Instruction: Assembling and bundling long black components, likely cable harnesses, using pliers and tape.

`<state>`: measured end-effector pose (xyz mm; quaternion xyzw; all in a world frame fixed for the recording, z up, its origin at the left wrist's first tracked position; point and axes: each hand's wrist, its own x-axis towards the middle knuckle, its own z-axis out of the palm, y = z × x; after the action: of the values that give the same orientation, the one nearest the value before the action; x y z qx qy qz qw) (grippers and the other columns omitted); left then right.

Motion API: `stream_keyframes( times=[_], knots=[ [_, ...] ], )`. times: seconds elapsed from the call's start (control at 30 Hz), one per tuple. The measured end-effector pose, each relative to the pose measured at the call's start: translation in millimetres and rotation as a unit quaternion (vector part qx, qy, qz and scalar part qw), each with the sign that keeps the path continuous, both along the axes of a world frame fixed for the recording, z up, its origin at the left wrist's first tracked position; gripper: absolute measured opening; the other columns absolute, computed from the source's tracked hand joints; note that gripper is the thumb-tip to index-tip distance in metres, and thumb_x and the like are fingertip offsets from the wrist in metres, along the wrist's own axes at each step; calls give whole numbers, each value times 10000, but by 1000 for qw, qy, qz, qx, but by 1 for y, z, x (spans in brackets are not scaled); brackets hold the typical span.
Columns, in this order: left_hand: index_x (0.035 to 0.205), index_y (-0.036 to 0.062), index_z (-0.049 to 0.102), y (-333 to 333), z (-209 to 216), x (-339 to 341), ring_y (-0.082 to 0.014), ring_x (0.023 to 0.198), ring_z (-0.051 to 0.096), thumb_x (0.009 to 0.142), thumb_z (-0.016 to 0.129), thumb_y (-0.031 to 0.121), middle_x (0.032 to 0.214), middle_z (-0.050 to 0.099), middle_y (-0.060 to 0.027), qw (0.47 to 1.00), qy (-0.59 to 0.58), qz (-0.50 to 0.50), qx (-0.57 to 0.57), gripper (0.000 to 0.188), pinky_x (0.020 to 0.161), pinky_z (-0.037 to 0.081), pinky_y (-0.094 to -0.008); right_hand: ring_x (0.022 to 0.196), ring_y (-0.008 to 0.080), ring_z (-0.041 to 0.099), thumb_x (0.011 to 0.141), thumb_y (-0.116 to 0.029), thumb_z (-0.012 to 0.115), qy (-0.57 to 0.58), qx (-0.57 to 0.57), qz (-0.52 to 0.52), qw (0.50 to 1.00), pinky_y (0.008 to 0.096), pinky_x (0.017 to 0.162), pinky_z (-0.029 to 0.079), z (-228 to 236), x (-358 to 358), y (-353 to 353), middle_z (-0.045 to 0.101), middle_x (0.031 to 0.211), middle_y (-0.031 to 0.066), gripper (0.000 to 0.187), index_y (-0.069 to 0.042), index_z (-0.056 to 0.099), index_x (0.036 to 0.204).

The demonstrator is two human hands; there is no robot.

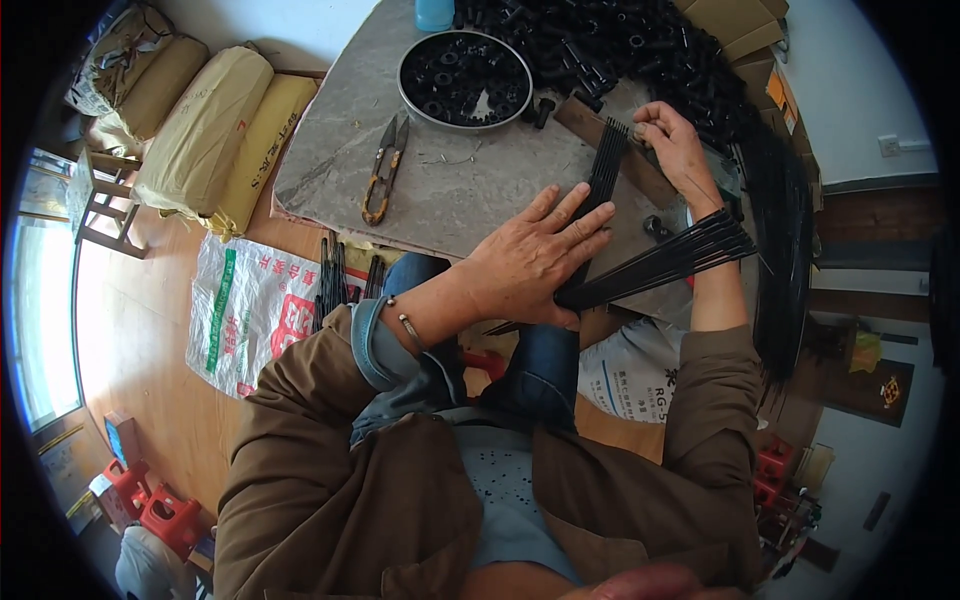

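My left hand (540, 245) lies with its fingers stretched and spread over a bundle of thin black rods (608, 160), pressing it near the table's front edge. From under that hand, more black rods (670, 265) fan out to the right, passing over my right forearm. My right hand (670, 140) is closed in a pinch beside the bundle's far tips; what it pinches is too small to make out. A brown wooden bar (645, 178) lies under the rods' far end. Close to the right wrist is a small dark part (655, 226) on the table.
On the grey table (330, 165) lie scissors (385, 170) and a round tray (402, 95) of small black parts. Black fittings (640, 45) are heaped at the back, long black rods (785, 230) at the right. Wrapped bales (205, 120) and a white sack (235, 310) lie left.
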<state>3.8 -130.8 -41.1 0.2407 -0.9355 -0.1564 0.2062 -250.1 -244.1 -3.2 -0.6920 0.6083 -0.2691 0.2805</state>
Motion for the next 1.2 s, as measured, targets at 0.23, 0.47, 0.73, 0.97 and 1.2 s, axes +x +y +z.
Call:
stream_keyframes(
  times=[0.23, 0.47, 0.73, 0.97, 1.2],
  knots=[
    [1381, 55, 414, 0, -2, -1, -326, 1420, 175, 611, 759, 570, 1514, 264, -112, 1000, 8, 5, -6, 989, 1155, 168, -473, 785, 94, 568, 871, -57, 560, -41, 25, -4, 999, 241, 750, 457, -2, 0, -3, 608, 824, 12, 136, 1, 581, 991],
    [1384, 55, 409, 0, -1, -2, -326, 1421, 172, 623, 751, 574, 1516, 263, -110, 1000, -1, -3, -7, 983, 1156, 162, -474, 770, 54, 545, 914, -83, 552, -40, -9, 3, 999, 212, 713, 441, -6, 7, -2, 600, 821, -23, 121, -21, 578, 1014],
    [1292, 31, 516, 3, -14, 6, -360, 1361, 281, 622, 723, 598, 1446, 371, -142, 996, 45, 25, -75, 901, 1092, 225, -455, 1049, 163, 590, 922, -159, 541, 113, -53, -20, 992, 292, 909, 447, -2, 6, -1, 650, 1119, 90, 302, -14, 602, 1179],
    [1204, 82, 601, 2, -29, -2, -354, 1288, 359, 589, 701, 681, 1359, 467, -87, 986, 97, 64, -122, 864, 987, 296, -439, 1007, 118, 573, 947, -187, 536, 35, -11, 41, 998, 253, 895, 425, -34, -56, -45, 622, 1097, 40, 334, -28, 544, 1240],
    [1221, 83, 598, 6, -21, 2, -336, 1315, 361, 579, 706, 685, 1363, 492, -70, 990, 60, 55, -111, 886, 977, 307, -434, 1221, 253, 493, 923, -84, 478, 321, -277, 216, 879, 351, 1026, 369, -1, -25, 12, 526, 1332, 102, 390, -51, 502, 1311]
  ],
)
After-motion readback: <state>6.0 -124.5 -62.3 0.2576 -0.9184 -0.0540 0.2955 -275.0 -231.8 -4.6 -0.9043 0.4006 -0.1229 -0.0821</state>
